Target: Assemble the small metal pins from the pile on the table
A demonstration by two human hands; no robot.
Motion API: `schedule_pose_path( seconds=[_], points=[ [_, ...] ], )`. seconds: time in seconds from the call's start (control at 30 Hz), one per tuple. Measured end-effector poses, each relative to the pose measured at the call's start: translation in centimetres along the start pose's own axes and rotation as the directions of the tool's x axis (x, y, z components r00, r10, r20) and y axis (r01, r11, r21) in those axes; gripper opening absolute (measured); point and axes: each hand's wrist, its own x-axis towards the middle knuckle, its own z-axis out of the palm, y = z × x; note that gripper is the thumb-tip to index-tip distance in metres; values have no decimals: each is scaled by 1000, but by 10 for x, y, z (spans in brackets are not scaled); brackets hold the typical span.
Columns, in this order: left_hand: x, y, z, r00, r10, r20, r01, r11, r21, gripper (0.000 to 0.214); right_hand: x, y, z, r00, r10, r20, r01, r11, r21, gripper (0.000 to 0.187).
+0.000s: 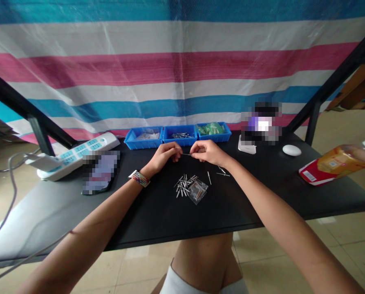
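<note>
My left hand (165,155) and my right hand (207,152) meet above the black table (139,212), both pinched on a thin metal pin (186,154) held level between them. A beaded band sits on my left wrist. Just in front of my hands lies a loose pile of small metal pins (184,184). Beside the pile is a small clear plastic bag (198,191) with copper-coloured parts in it. A few single pins (222,172) lie under my right wrist.
Three blue trays (178,136) line the table's far edge, holding bags, metal parts and green pieces. A white power strip (78,156) lies far left, a white mouse (292,150) and an orange packet (332,165) at the right. A striped tarp hangs behind.
</note>
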Motion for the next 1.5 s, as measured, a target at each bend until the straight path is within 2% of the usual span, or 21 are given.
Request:
schedule_pose_path(
  seconds=[0.1,0.2,0.43,0.57,0.7,0.9,1.17,1.3,1.5],
  points=[
    [0,0,0,1000,5,4,-5,1000,2,30,3,6,4,996,32,-87,-25,997,76,19],
    [0,-2,0,1000,9,5,-9,1000,13,32,4,10,8,991,24,-131,-13,997,81,21],
    [3,-6,1,999,40,-25,-37,995,92,34,2,6,15,980,70,-186,-41,987,156,27],
    [3,-8,1,997,47,-68,-35,986,161,41,1,4,17,975,73,-208,-26,975,221,31],
    [3,-8,1,996,44,-72,-31,984,175,45,1,6,19,968,59,-245,-5,976,218,31],
    [2,-6,2,998,17,-61,-11,995,98,42,2,9,21,969,41,-245,6,982,191,33],
    [-1,0,1,1000,15,-19,-15,1000,9,27,3,13,21,974,30,-227,9,986,168,43],
    [-1,0,1,999,37,-10,-37,999,40,26,4,14,22,972,29,-234,10,986,164,43],
    [1,-4,2,998,43,-45,-37,991,126,37,0,8,23,969,78,-235,-19,969,246,35]
  ],
)
